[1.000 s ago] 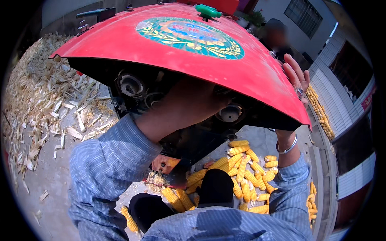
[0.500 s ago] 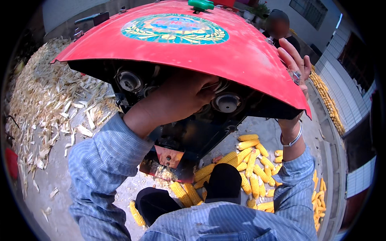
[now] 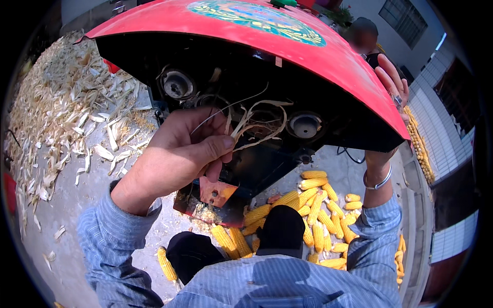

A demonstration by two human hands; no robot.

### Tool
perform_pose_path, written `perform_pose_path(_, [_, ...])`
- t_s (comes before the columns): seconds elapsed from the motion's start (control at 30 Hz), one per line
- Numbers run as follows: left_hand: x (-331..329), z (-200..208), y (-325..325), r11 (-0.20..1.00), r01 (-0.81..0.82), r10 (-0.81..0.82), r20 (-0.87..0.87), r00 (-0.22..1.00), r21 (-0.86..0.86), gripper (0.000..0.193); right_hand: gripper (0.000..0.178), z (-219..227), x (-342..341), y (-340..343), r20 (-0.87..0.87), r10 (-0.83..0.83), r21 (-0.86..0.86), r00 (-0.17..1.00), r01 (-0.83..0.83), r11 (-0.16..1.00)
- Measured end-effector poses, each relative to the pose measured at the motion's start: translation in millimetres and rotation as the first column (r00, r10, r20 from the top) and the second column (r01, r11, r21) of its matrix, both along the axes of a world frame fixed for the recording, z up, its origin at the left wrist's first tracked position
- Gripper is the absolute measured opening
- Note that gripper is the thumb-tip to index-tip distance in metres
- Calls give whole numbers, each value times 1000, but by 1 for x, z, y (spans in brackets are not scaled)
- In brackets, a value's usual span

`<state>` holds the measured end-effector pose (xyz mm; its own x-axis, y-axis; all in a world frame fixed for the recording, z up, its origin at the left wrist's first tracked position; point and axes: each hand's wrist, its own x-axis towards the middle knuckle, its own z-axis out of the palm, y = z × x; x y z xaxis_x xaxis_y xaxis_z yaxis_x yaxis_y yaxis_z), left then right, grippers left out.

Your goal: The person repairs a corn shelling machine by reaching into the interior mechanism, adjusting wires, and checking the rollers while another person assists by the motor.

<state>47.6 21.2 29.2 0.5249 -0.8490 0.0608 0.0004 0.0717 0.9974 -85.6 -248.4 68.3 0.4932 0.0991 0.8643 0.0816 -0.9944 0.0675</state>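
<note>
My left hand (image 3: 182,149) pinches a tangle of dry corn husk strips (image 3: 251,123) between thumb and fingers, in front of the machine's dark underside. Above it, a red metal hood (image 3: 354,72) with a round green and yellow emblem is tilted up. My right hand (image 3: 393,84) grips the hood's right edge, fingers on the outside; part of the palm is hidden behind the edge. Under the hood are round metal bearing housings, one on the left (image 3: 177,84) and one on the right (image 3: 304,126).
Yellow corn cobs (image 3: 321,218) lie on the concrete around my knees. A large heap of husks (image 3: 56,102) spreads at the left. More cobs (image 3: 420,146) line the right wall. Another person (image 3: 362,36) is behind the machine.
My left hand has come out from under the hood toward me, with husk strips now showing in its fingers. The hood appears higher in view, my right hand still on its edge.
</note>
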Motion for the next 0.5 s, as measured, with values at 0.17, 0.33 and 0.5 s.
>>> perform_pose_path(0.17, [21, -45, 99, 748, 211, -404, 179, 897, 629, 13, 52, -10, -1, -5, 77, 8, 3, 997, -9, 1000])
perform_pose_path(0.33, [-4, -15, 50, 932, -184, -101, 715, 692, 311, 23, 49, -5, 2, -5, 49, 52, -59, 997, -49, 997])
perform_pose_path(0.5, [14, -6, -44, 963, -249, 174, 937, 302, -99, 34, 49, -4, 4, -11, 79, 77, -94, 994, -70, 993])
